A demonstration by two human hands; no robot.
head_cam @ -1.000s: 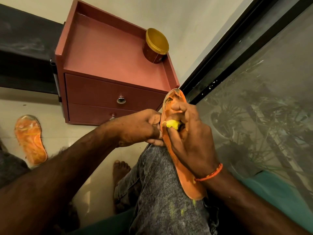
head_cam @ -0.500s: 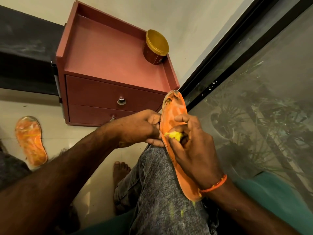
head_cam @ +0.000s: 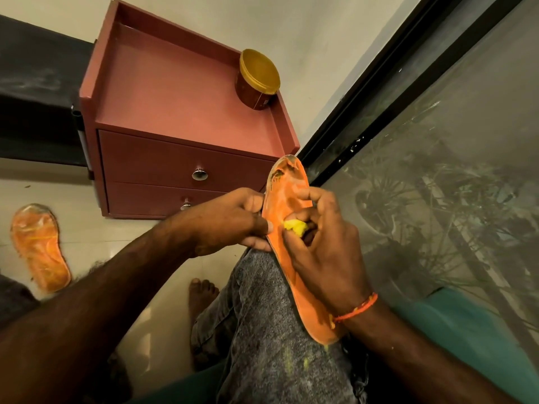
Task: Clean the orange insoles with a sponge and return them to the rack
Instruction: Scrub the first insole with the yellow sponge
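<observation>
An orange insole (head_cam: 287, 193) stands on edge over my right knee, toe end up near the cabinet corner. My left hand (head_cam: 230, 221) pinches its left edge at mid-length. My right hand (head_cam: 323, 246) curls round a small yellow sponge (head_cam: 295, 227) and presses it against the insole's face. The insole's heel end (head_cam: 320, 325) shows below my right wrist. A second orange insole (head_cam: 39, 246), dirty and streaked, lies flat on the floor at the far left.
A dark red two-drawer cabinet (head_cam: 180, 167) stands against the wall just ahead, with a gold-lidded jar (head_cam: 256, 80) on its top. A glass pane in a black frame (head_cam: 437, 158) runs along the right. My bare foot (head_cam: 201, 298) rests on the tiled floor.
My right hand has slid the sponge down the insole, from near the toe end towards the middle. My left hand keeps its hold.
</observation>
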